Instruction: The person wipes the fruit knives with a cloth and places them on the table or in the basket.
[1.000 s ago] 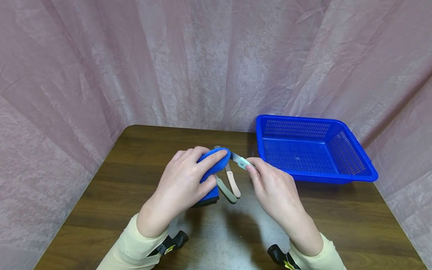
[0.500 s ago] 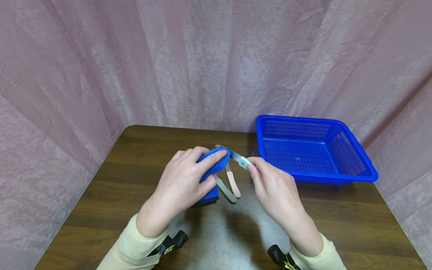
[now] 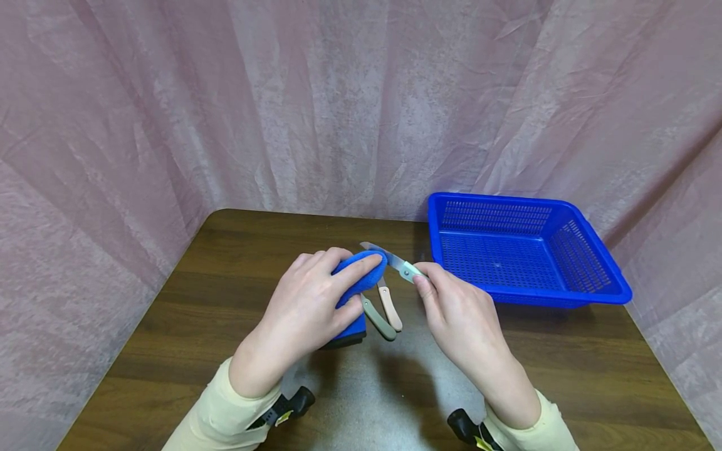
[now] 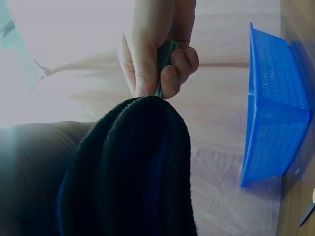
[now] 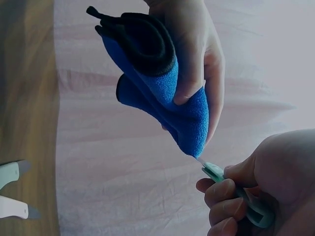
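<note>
My left hand (image 3: 310, 294) pinches a folded blue cloth (image 5: 162, 93) with dark edging, thumb on one side and fingers on the other. In my right hand (image 3: 459, 310) is a knife, gripped by its mint-green handle (image 3: 408, 271). The cloth lies against the blade (image 3: 396, 260), hiding its middle in the head view, while the tip (image 3: 368, 245) shows beyond it. The right wrist view has most of the blade hidden by the cloth. Beneath the hands, on the table, lie a knife with a grey-green handle (image 3: 379, 319) and another with a beige handle (image 3: 390, 309).
A blue plastic basket (image 3: 530, 297) with perforated sides stands at the right back of the wooden table (image 3: 225, 263), close to my right hand. Pink curtains (image 3: 338, 113) hang behind the table and at its sides.
The cloth and my left hand have shifted slightly right and down along the blade, and more of the knife's tip shows. My right hand has stayed almost still.
</note>
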A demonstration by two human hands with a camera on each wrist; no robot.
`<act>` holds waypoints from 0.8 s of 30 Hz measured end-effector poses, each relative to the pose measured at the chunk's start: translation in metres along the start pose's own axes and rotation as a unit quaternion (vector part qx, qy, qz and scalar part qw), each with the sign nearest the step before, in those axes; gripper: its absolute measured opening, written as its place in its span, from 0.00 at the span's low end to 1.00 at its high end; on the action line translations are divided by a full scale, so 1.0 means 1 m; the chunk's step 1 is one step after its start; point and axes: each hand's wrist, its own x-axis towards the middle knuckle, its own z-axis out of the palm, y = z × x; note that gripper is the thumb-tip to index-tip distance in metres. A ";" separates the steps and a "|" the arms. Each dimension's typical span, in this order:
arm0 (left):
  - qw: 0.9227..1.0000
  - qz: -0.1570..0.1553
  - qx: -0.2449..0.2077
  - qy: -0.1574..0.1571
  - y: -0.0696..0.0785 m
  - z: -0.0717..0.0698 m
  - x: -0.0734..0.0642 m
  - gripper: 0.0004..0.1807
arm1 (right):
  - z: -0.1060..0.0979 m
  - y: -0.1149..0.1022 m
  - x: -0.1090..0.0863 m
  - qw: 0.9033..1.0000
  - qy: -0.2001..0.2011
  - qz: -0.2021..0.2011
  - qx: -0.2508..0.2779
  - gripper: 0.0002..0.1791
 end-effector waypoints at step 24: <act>1.000 0.019 0.000 -0.008 0.013 0.007 0.000 0.31 | 0.002 -0.001 -0.001 1.000 -0.023 0.004 -0.011 0.11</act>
